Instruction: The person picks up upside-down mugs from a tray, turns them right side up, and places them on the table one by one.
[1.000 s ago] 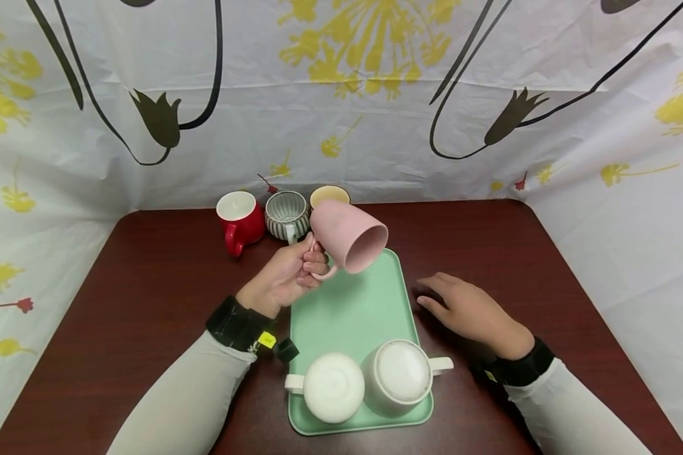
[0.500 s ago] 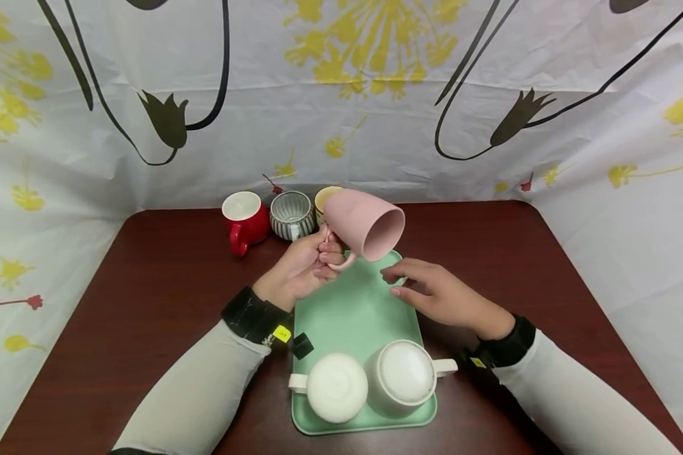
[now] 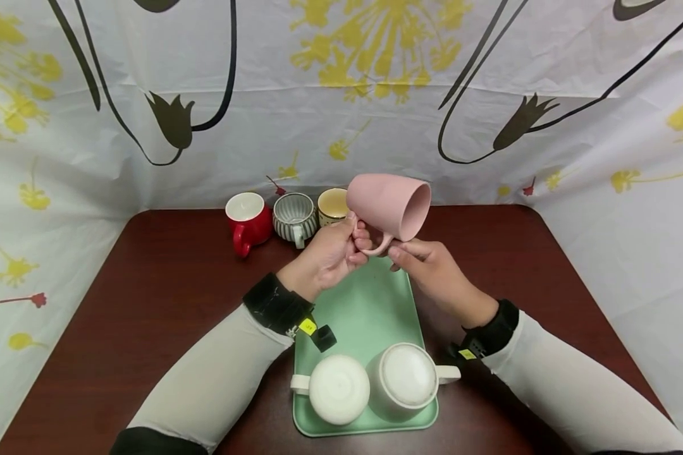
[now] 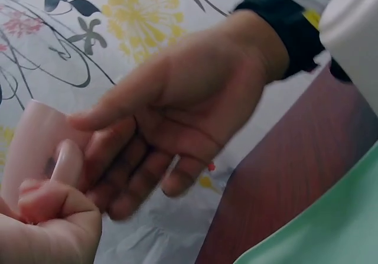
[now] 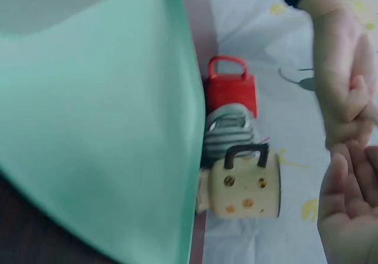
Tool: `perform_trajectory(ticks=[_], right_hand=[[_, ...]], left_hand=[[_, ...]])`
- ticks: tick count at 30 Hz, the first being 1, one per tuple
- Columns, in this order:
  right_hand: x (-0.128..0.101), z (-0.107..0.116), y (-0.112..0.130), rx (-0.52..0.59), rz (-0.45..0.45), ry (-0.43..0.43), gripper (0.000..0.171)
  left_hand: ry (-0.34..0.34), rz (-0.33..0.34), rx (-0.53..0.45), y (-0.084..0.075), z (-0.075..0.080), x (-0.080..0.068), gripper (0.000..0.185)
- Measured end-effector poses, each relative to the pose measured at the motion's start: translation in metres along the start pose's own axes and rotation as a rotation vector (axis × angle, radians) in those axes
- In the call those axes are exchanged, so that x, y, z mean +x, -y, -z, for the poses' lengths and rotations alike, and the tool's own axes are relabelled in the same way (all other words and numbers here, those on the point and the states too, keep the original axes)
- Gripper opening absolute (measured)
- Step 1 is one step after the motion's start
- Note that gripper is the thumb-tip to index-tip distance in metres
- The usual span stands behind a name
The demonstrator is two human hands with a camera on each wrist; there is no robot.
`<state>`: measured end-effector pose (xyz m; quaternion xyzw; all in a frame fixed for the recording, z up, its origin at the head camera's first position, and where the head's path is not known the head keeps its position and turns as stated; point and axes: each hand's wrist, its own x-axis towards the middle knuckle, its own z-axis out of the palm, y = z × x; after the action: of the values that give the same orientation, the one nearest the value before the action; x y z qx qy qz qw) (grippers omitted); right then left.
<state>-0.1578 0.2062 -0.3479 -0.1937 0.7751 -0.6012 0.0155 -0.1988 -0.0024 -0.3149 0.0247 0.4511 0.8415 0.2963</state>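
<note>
Pink mug (image 3: 389,205) on its side, in the air above the tray's (image 3: 357,313) far edge.
Left hand (image 3: 331,254) grips only the handle; right hand (image 3: 427,268) is open underneath, so the mug may slip and fall on the tray.

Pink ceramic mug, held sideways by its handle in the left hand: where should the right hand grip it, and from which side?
Best guess: the body of the pink ceramic mug, from below and the right. The left hand already pinches the handle, the mouth faces right, and the right hand sits just under it, so fingers could wrap the bare wall near the rim.
</note>
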Motion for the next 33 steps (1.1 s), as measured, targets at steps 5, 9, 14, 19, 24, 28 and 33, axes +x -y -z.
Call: perform_trajectory(ticks=[5, 9, 14, 19, 24, 28, 33], right_hand=[[0.006, 0.006, 0.01, 0.117, -0.108, -0.107, 0.018], [0.011, 0.01, 0.018, 0.304, -0.168, -0.087, 0.016], [0.015, 0.009, 0.023, 0.469, -0.226, -0.047, 0.016], [0.018, 0.007, 0.025, 0.574, -0.229, -0.054, 0.018], [0.02, 0.004, 0.026, 0.643, -0.177, -0.026, 0.02], [0.022, 0.004, 0.026, 0.639, -0.144, -0.019, 0.022], [0.02, 0.004, 0.025, 0.604, -0.141, -0.003, 0.026]], left_hand=[[-0.074, -0.032, 0.162, 0.001, -0.005, 0.003, 0.033], [-0.127, 0.01, 0.274, 0.001, -0.007, 0.001, 0.037], [-0.158, 0.023, 0.321, 0.001, -0.006, 0.0, 0.037], [-0.148, 0.023, 0.362, 0.003, -0.008, 0.0, 0.031], [-0.132, 0.06, 0.377, 0.006, -0.01, 0.003, 0.036], [-0.098, 0.114, 0.4, 0.008, -0.01, 0.005, 0.04], [-0.059, 0.162, 0.471, 0.011, -0.005, 0.006, 0.042]])
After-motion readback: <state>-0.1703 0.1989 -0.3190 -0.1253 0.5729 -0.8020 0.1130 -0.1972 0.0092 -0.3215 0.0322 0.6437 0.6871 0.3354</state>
